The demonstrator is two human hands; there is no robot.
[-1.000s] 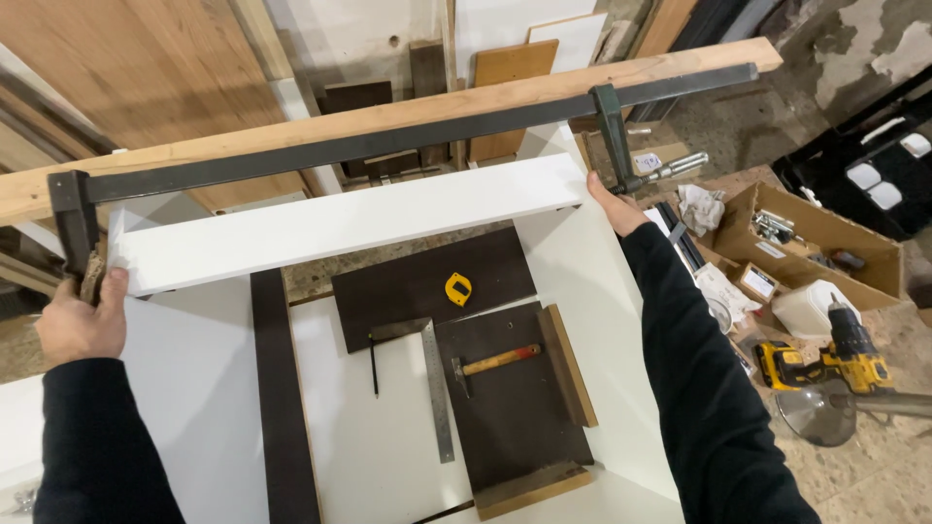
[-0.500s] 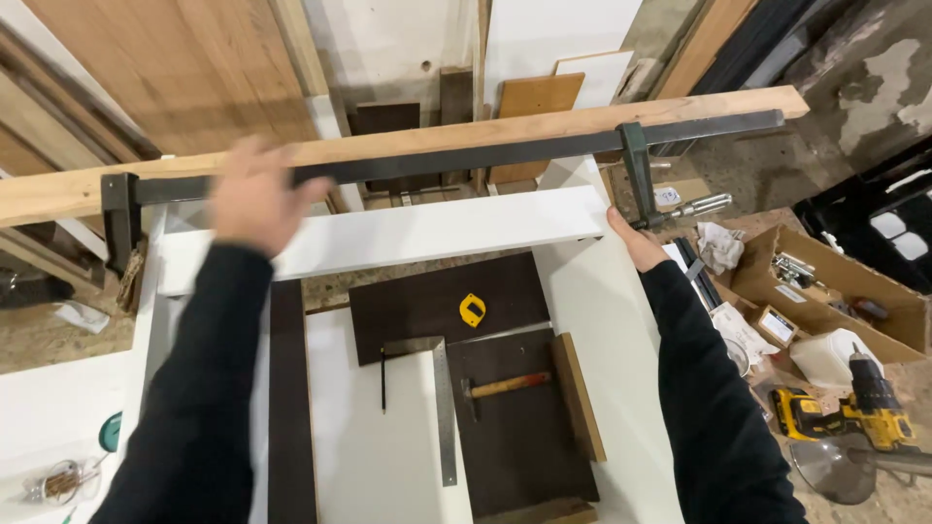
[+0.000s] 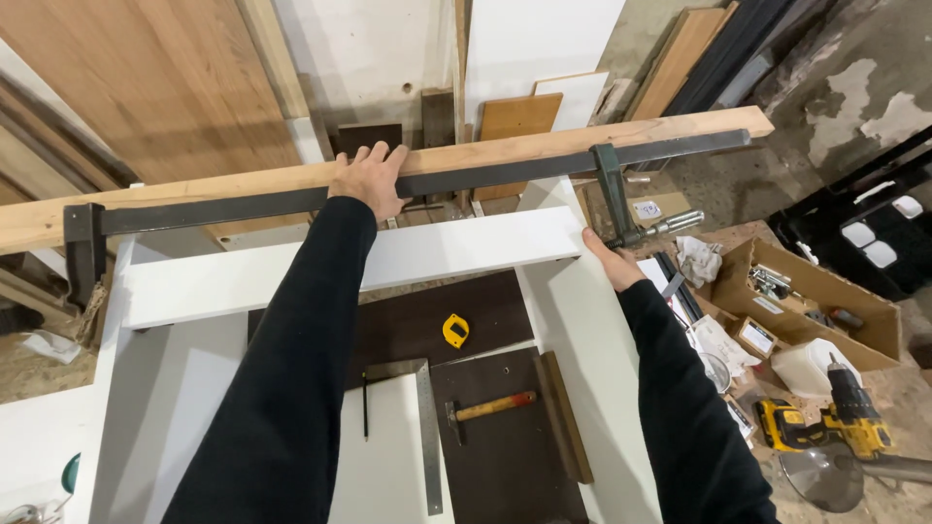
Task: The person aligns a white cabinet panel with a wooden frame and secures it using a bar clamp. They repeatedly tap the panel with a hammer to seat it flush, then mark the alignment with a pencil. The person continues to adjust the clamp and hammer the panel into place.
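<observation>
Left hand (image 3: 369, 180) laid flat on top of the long pale wooden plank (image 3: 466, 155) and the long dark metal bar clamp (image 3: 388, 189), near the middle, fingers spread wide, closed on nothing. Right hand (image 3: 607, 257) pressed to the right end of the long white board (image 3: 340, 267), just under the clamp's sliding jaw; grip there partly hidden, so cannot tell how tight. Plank and clamp stretched side by side across the top of the white box frame (image 3: 573, 320), the clamp's other jaw hooked down at the far left. White board sat just below the clamp, between the frame's two sides.

Down inside the frame, on the desk: a small yellow tape measure (image 3: 455, 330) on a dark brown panel (image 3: 417, 315), a wooden-handled hammer (image 3: 488, 408), a grey metal square (image 3: 422, 422) and a thin pencil (image 3: 365, 408). On the floor at the right: an open cardboard box (image 3: 811, 291) and a yellow and black drill (image 3: 825, 422).
</observation>
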